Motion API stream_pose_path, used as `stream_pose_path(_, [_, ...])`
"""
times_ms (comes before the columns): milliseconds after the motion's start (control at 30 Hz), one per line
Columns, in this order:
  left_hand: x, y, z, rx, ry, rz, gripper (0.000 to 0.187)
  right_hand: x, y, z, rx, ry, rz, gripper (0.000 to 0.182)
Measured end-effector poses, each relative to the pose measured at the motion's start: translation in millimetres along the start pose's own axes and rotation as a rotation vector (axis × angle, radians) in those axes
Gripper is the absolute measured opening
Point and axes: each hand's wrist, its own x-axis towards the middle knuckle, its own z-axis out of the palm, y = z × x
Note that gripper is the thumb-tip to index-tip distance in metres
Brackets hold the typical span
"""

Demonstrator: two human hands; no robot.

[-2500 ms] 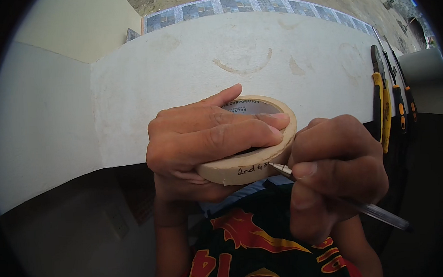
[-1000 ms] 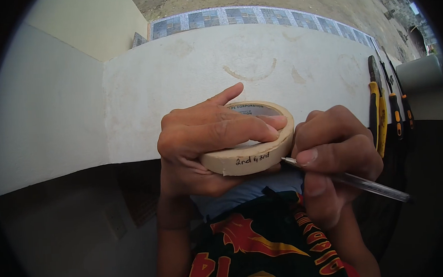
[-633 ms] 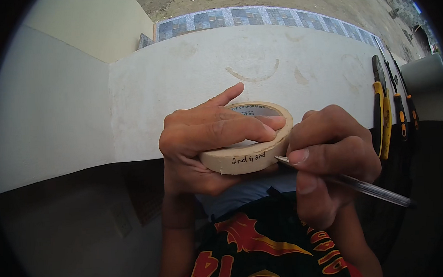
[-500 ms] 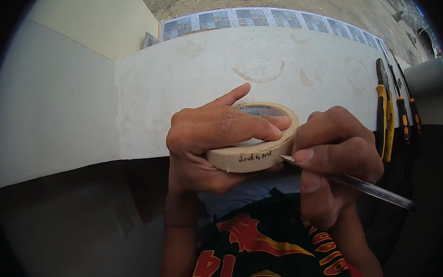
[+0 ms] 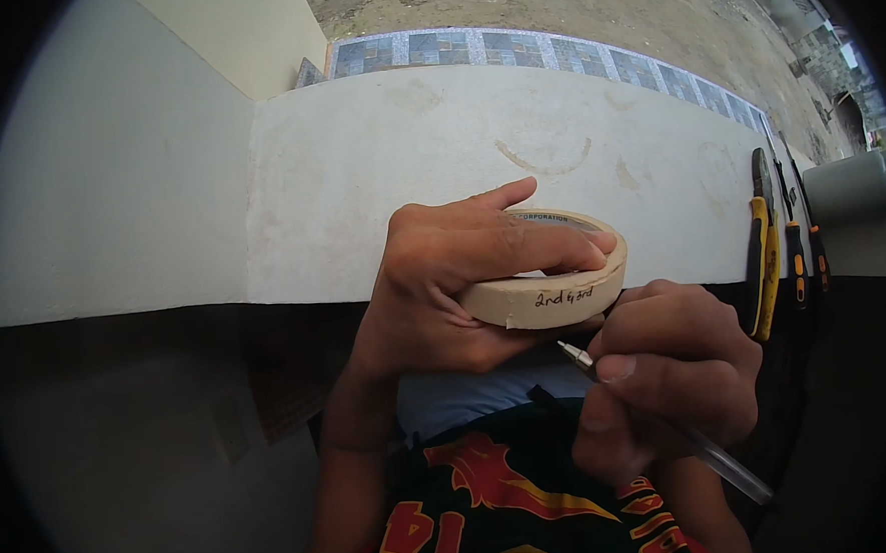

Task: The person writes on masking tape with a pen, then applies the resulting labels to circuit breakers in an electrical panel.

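Reaching across the opening to the rim, fingers of the left hand (image 5: 452, 266) are being clenched on a roll of masking tape (image 5: 495, 304), with a digit being pressed against it from beneath. One finger is being held out straight, clear of the roll. In the right hand (image 5: 678, 364), a clear-barrelled pen (image 5: 728, 464) is being pinched near its metal tip, which is being aimed from just below the roll without its outer band being touched. On that band, the lettering "2nd & 3rd" (image 5: 564, 298) is being displayed in full.

For neat marking, it is being judged best that the roll be braced from both faces, as is being done here, so that no rocking is being caused by the pen. As the ink may be wet, the lettering is best being spared any fingertip; none is being laid over it.

Farther out, the roll is being held in the air, between a dark printed garment (image 5: 514, 488) and a pale ledge (image 5: 358, 191). Yellow-and-black pliers (image 5: 760, 255) and two screwdrivers (image 5: 796, 258) are being supported at its right side, handles overhanging.
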Motion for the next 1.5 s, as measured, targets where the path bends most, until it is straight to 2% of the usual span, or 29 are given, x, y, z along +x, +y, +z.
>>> stream_pose_path(33, [0.0,-0.9,-0.3,-0.002,-0.007,0.009,0.022,1.0,-1.6,1.8,-0.01,-0.012,-0.001,0.021])
stream_pose_path(100, [-0.1,-1.3,-1.7,-0.002,-0.015,0.015,0.023,3.0,-5.7,5.7,0.038,0.108,0.081,0.015])
stream_pose_path(233, [-0.4,-1.2,-1.7,0.017,-0.029,0.024,0.025,1.1,-0.1,3.9,-0.062,0.04,-0.008,0.019])
stream_pose_path(400, [-0.6,-1.9,-3.3,0.026,-0.045,0.032,0.026,4.2,-5.1,3.8,-0.042,0.033,0.11,0.016])
stream_pose_path(733, [-0.9,-2.2,-4.8,0.028,-0.056,0.046,0.027,3.0,-6.1,4.6,-0.068,0.008,0.123,0.017])
stream_pose_path(1133, [-0.6,-2.2,-5.6,0.022,-0.061,0.047,0.027,-1.9,-4.5,7.6,0.024,0.064,0.114,0.02])
stream_pose_path(1300, [-0.9,-2.0,-4.7,0.014,-0.052,0.036,0.027,1.0,-3.8,2.5,-0.016,-0.03,0.04,0.021])
stream_pose_path(1500, [-0.4,-0.8,-2.9,0.006,-0.032,0.023,0.024,-0.3,-3.8,-0.8,0.023,-0.023,0.029,0.021])
